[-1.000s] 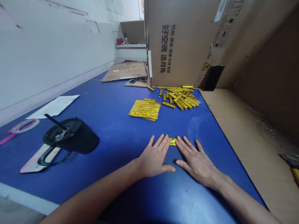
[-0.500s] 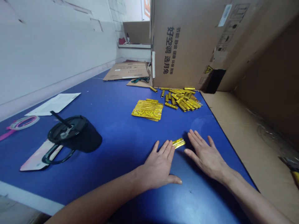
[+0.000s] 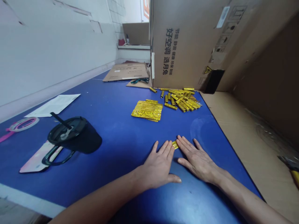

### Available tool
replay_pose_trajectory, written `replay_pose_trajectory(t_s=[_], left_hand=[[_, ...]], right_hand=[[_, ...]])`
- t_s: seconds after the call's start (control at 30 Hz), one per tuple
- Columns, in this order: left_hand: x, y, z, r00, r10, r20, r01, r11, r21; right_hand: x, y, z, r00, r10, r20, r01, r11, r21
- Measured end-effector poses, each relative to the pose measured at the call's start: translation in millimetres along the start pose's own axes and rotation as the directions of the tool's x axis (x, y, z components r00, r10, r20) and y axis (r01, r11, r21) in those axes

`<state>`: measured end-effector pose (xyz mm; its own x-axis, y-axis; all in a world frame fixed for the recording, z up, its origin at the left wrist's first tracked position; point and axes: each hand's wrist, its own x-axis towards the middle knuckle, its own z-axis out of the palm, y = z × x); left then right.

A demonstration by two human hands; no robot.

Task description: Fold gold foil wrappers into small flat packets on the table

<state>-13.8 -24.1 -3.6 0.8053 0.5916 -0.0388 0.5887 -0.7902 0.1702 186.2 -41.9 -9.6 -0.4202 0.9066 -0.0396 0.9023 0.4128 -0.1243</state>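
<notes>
A small piece of folded gold foil paper (image 3: 175, 145) lies flat on the blue tabletop (image 3: 121, 143). My left hand (image 3: 160, 166) rests palm down, its fingers stretched out over the left end of the foil. From the other side my right hand (image 3: 196, 160) lies with straight fingers on the right end, so only the middle of the strip shows. Beyond my hands is a stack of flat gold foil sheets (image 3: 147, 110). To its right, a pile of gold foil rolls (image 3: 184, 101) is heaped against the cardboard.
At the left stands a black mug with a straw (image 3: 79, 135), beside a phone-like slab (image 3: 35, 158), a tape roll (image 3: 25, 123) and a white paper (image 3: 56, 104). A large cardboard box (image 3: 187, 56) walls off the back right. Flattened cardboard (image 3: 127, 71) lies farther back.
My right hand has moved left and come down over the right end of the gold foil strip. My left hand has stayed in place.
</notes>
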Motion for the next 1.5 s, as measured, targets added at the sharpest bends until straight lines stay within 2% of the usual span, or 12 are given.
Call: replay_pose_trajectory(t_s=[0.27,0.37,0.47,0.57,0.7,0.83,0.97,1.13,1.5], left_hand=[[4,-32,-17.4,0.995,0.038,0.097,-0.032,0.998,-0.059],[5,-37,-21.7,0.991,0.037,0.131,-0.029,0.998,-0.063],[7,-28,-24.5,0.992,-0.003,0.124,0.006,1.0,-0.019],[16,-7,-27.4,0.997,-0.064,0.048,0.062,0.997,0.038],[39,19,-24.4,0.999,0.052,-0.008,-0.052,0.999,-0.002],[54,20,-10.3,0.997,0.068,0.028,-0.065,0.992,-0.107],[45,6,0.0,0.996,0.083,0.016,-0.081,0.993,-0.085],[26,-7,3.4,0.996,0.088,0.009,-0.088,0.996,-0.017],[20,-9,1.9,0.996,0.093,-0.007,-0.093,0.994,-0.049]], right_hand=[[-10,-2,2,0.999,0.036,-0.032,-0.036,0.999,0.01],[-13,-2,4,0.997,0.054,-0.047,-0.053,0.999,0.008],[-12,-4,3,0.998,0.052,-0.046,-0.051,0.999,0.011],[-11,-4,2,0.998,0.055,-0.041,-0.055,0.998,0.002],[-13,-4,2,0.999,0.029,-0.027,-0.029,1.0,-0.007],[-13,-4,4,0.999,0.009,-0.031,-0.009,1.0,-0.007],[-12,-4,5,0.999,0.03,-0.046,-0.029,0.999,0.015],[-12,-4,4,0.997,0.054,-0.061,-0.052,0.998,0.026],[-10,-2,2,0.997,0.064,-0.036,-0.064,0.998,0.007]])
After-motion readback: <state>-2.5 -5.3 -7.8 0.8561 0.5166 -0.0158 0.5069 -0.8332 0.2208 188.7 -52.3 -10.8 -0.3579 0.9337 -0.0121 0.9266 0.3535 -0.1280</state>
